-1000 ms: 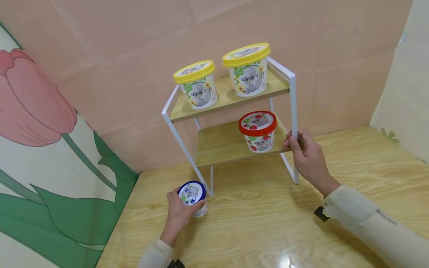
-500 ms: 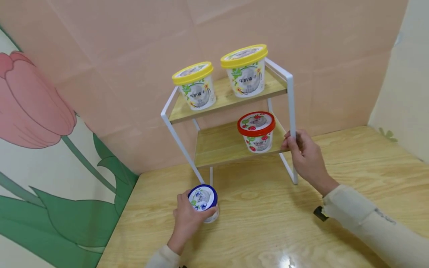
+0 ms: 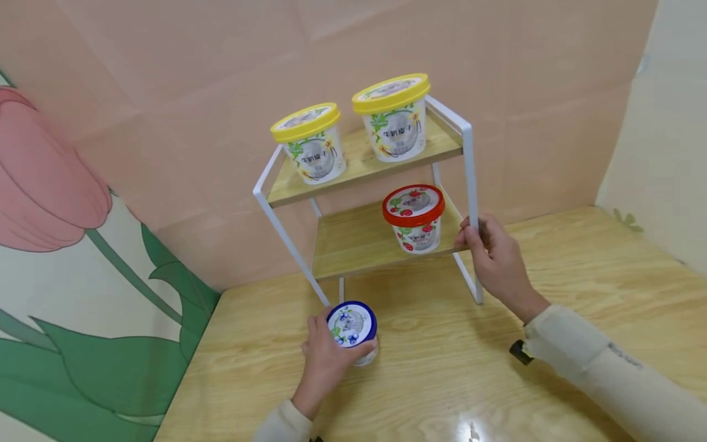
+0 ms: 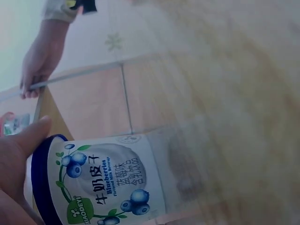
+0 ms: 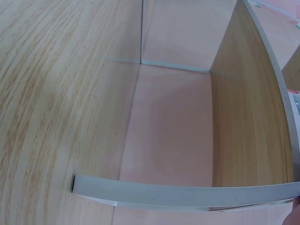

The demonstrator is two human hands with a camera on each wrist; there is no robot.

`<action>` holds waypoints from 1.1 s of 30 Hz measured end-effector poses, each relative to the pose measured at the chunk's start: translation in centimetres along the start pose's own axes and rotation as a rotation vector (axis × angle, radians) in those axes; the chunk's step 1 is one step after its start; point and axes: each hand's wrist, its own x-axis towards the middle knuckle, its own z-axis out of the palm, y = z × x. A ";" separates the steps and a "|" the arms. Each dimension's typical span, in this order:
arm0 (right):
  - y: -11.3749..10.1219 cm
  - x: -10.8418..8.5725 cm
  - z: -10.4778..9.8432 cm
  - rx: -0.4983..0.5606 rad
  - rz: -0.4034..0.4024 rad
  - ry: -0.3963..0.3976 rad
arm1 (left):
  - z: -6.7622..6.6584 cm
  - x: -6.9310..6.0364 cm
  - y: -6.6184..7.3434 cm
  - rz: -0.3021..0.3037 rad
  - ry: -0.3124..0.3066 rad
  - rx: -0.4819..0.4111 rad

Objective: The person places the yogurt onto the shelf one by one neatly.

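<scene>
My left hand grips a blue-lidded tub around its lid, thumb on the right side. In the left wrist view this tub shows blueberries and the words "Blueberries flavored milk beverage". It is upright at the front left foot of a two-tier rack, low over the table; whether it touches the wood I cannot tell. My right hand pinches the rack's white right front post at lower-shelf height. A red-lidded tub sits on the right of the lower shelf.
Two yellow-lidded tubs, a left one and a right one, stand on the upper shelf. Below the rack lies the wooden table. Behind it hangs a pink backdrop; a tulip picture is at left.
My left hand has moved right with the blue-lidded tub, from beside the rack's left front foot to in front of it. The right hand keeps its hold on the post.
</scene>
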 end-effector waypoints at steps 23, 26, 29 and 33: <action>-0.1 0.1 0.0 0.012 0.016 0.001 | -3.8 2.7 -4.4 0.093 -0.530 -0.506; 0.0 -0.1 0.1 0.007 0.009 0.002 | -3.6 3.1 -4.8 0.079 -0.578 -0.529; 0.1 -0.2 0.1 0.010 -0.004 0.008 | -3.5 3.5 -5.2 0.072 -0.619 -0.540; 0.1 0.0 0.1 0.012 -0.025 0.011 | -3.5 3.9 -5.3 0.068 -0.653 -0.553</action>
